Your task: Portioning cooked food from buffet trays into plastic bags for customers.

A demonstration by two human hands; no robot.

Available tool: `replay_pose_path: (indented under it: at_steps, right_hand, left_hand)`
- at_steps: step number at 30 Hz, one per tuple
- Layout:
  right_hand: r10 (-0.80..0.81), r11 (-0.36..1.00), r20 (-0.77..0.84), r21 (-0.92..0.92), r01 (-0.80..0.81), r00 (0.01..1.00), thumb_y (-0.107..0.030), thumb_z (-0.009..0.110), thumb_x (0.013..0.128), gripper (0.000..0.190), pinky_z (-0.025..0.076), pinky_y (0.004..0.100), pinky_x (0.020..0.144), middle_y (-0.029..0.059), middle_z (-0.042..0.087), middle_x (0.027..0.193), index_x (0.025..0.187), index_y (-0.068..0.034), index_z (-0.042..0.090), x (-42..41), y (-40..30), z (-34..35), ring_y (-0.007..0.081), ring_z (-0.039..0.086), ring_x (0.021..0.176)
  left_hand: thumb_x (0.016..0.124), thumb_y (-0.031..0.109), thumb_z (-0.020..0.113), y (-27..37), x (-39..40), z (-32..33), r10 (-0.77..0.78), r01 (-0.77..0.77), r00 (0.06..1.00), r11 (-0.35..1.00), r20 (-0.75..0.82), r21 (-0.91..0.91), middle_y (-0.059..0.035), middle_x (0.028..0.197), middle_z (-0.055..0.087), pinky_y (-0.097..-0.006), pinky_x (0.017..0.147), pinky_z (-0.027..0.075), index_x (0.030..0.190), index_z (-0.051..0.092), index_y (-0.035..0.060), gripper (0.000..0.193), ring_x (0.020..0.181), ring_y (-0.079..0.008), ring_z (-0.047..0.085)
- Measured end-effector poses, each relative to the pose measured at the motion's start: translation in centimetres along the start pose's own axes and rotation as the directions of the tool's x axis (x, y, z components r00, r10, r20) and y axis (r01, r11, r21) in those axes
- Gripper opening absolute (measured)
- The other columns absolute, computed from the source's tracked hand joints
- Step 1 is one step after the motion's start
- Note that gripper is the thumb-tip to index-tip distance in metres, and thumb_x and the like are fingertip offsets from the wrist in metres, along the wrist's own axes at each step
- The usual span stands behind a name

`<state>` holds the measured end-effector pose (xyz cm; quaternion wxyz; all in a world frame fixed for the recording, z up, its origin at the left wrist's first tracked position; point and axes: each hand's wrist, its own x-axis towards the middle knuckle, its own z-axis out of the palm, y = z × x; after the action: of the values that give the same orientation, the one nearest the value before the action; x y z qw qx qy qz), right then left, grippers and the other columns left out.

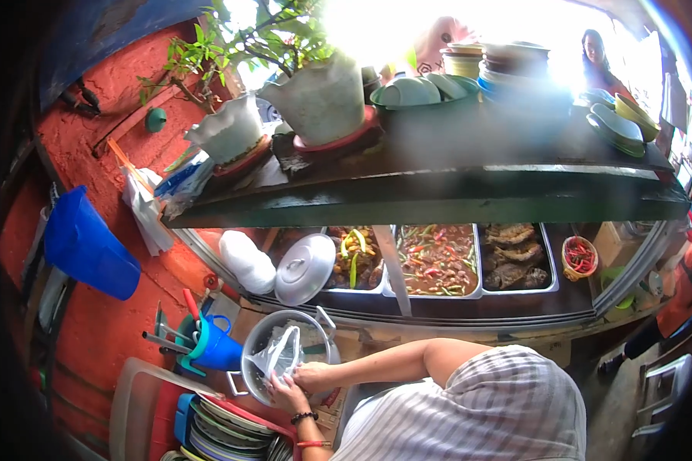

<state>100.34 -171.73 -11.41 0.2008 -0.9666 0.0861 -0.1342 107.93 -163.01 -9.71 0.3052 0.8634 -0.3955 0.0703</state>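
Observation:
A clear plastic bag with white handles [281, 352] is bunched between my two hands, above a metal pot [254, 383] that holds white rice. My left hand [286, 395], below a dark beaded bracelet, pinches the bag's lower side. Against the bag's right side, my right hand [312, 376] grips it with curled fingers. What the bag contains is hard to make out. The pot's aluminium lid [304, 269] leans behind it, beside a white plastic bundle [247, 262].
Food trays [438, 259] and a basket of red chillies [579, 257] sit under a dark shelf [438, 199]. Left of the pot are a blue pitcher with utensils [222, 346] and a rack of plates [230, 429]. A person [600, 63] stands beyond the counter.

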Motion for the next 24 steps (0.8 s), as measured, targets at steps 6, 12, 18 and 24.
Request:
replay_pose_path:
  at_steps: [6, 12, 18, 24]
  right_hand:
    - [0.068, 0.998, -0.106, 0.005, -0.068, 0.992, -0.019, 0.060, 0.065, 0.019, 0.049, 0.0374, 0.063, 0.0164, 0.062, 0.074, 0.070, -0.001, 0.063, -1.2, -1.2, -2.1, 0.0285, 0.061, 0.072]
    - [0.102, 0.994, -0.153, 0.057, -0.094, 0.983, -0.017, 0.059, 0.065, 0.016, 0.049, 0.0374, 0.058, 0.0152, 0.062, 0.067, 0.068, -0.001, 0.061, -1.1, -1.1, -1.2, 0.0284, 0.062, 0.064]
    - [0.145, 0.986, -0.080, 0.091, -0.138, 0.986, -0.019, 0.060, 0.067, 0.019, 0.049, 0.0379, 0.058, 0.0143, 0.061, 0.065, 0.072, -0.001, 0.059, -1.6, -1.9, -2.7, 0.0290, 0.061, 0.063]
    - [0.148, 0.989, -0.102, -0.001, -0.149, 0.984, -0.022, 0.061, 0.067, 0.022, 0.043, 0.0388, 0.074, 0.0129, 0.054, 0.091, 0.078, -0.004, 0.058, -0.5, -1.0, -0.9, 0.0277, 0.052, 0.088]
  left_hand:
    - [0.080, 0.011, 0.049, 0.5, 0.0, -0.3, 0.064, -0.063, 0.998, 0.997, 0.024, -0.032, -0.0212, 0.106, 0.051, -0.0448, 0.084, 0.037, 0.109, 0.052, 0.0037, 0.031, 0.098, -0.0369, 0.048]
    - [0.080, 0.010, 0.047, 0.0, -0.1, -0.2, 0.122, -0.118, 0.990, 0.991, 0.063, -0.065, -0.0199, 0.100, 0.055, -0.0433, 0.077, 0.042, 0.104, 0.056, 0.0033, 0.026, 0.092, -0.0360, 0.052]
    - [0.082, 0.014, 0.045, 0.5, -0.5, -0.3, 0.077, -0.067, 0.992, 0.992, 0.095, -0.109, -0.0172, 0.091, 0.060, -0.0428, 0.074, 0.043, 0.099, 0.058, 0.0035, 0.024, 0.085, -0.0347, 0.057]
    - [0.082, 0.018, 0.050, -0.6, -0.4, 0.6, 0.121, -0.101, 0.983, 0.985, -0.136, 0.140, -0.0260, 0.111, 0.049, -0.0430, 0.086, 0.039, 0.111, 0.047, -0.0039, 0.037, 0.104, -0.0382, 0.047]
